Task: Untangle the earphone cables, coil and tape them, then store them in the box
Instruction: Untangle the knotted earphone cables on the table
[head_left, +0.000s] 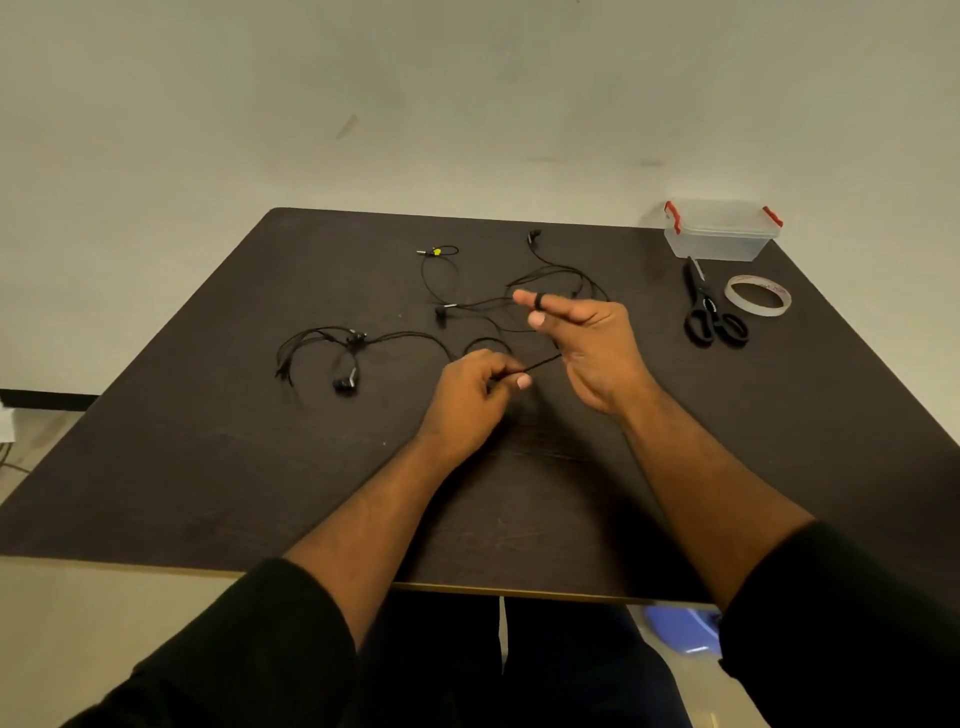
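From the head camera, the left hand (470, 392) pinches the black earphone cable (540, 362); the right hand (582, 343), at its three o'clock, has cable looped round straight fingers. Winding could drag the tangle (550, 283) at twelve o'clock tighter. The box (722, 234) sits at two o'clock.

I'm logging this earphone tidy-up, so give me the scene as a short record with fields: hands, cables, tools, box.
left hand: left hand pinches a black earphone cable
right hand: right hand raised, fingers extended, cable looped round one finger
other cables: loose earphones lie uncoiled on the table, left of the hands
tools: scissors and tape roll lie at the far right
box: clear box with red clips, far right corner, lid on
progress: nothing coiled or taped yet
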